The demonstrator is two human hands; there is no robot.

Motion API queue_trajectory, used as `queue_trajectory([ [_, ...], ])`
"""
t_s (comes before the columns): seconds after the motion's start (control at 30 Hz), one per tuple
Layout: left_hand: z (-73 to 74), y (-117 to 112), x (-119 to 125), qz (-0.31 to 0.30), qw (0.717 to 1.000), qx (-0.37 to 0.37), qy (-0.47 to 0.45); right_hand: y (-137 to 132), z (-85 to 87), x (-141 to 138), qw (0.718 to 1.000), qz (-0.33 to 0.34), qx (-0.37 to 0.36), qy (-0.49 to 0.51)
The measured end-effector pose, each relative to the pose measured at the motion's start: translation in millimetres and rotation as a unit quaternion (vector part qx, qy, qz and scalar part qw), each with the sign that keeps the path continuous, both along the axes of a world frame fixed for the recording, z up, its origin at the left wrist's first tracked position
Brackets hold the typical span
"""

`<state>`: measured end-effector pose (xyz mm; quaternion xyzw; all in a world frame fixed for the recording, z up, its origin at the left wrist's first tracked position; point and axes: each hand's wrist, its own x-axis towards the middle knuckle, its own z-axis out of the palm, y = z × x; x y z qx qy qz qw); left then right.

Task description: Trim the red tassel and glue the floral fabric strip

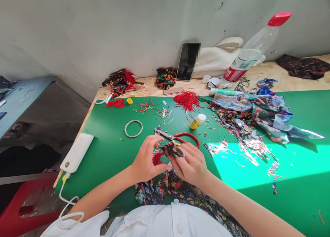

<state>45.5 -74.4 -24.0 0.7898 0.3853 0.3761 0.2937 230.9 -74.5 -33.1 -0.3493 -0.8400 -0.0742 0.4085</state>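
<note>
In my right hand (pixel 192 163) is a small folded piece of dark floral fabric (pixel 173 149), pinched between thumb and fingers. My left hand (pixel 149 159) curves around its left side, thumb and fingers apart; a gap shows between that hand and the fabric. A red tassel (pixel 157 158) shows between the two hands, just under the fabric; whether it is joined to it I cannot tell. Red-handled scissors (pixel 189 135) lie just beyond my fingers, blades pointing left. A larger floral cloth (pixel 177 187) spreads below my wrists at the table edge.
A glue stick (pixel 198 121) stands behind the scissors. A wire ring (pixel 133 128), red threads (pixel 187 101) and a white power bank (pixel 77 152) lie on the green mat. Fabric scraps (pixel 247 123) heap at right. A phone (pixel 189 61) and a bottle (pixel 247 54) stand at the back.
</note>
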Motion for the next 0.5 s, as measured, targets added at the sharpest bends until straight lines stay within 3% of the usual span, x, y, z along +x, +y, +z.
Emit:
queue_trajectory([
  [0.13,17.0,-11,9,-0.019,0.998,0.038,0.047,-2,3.5,-1,0.997,0.015,0.049,-0.055],
  [0.27,29.4,-17,11,-0.034,0.999,0.014,0.008,-6,4.6,-4,0.999,0.028,0.037,-0.004],
  [0.37,38.2,-17,10,-0.047,0.992,-0.064,-0.098,-6,5.8,-4,0.998,0.050,0.021,0.035],
  [0.5,51.6,-14,13,-0.046,0.948,-0.246,-0.196,-4,7.8,0,0.994,0.088,0.044,0.046],
])
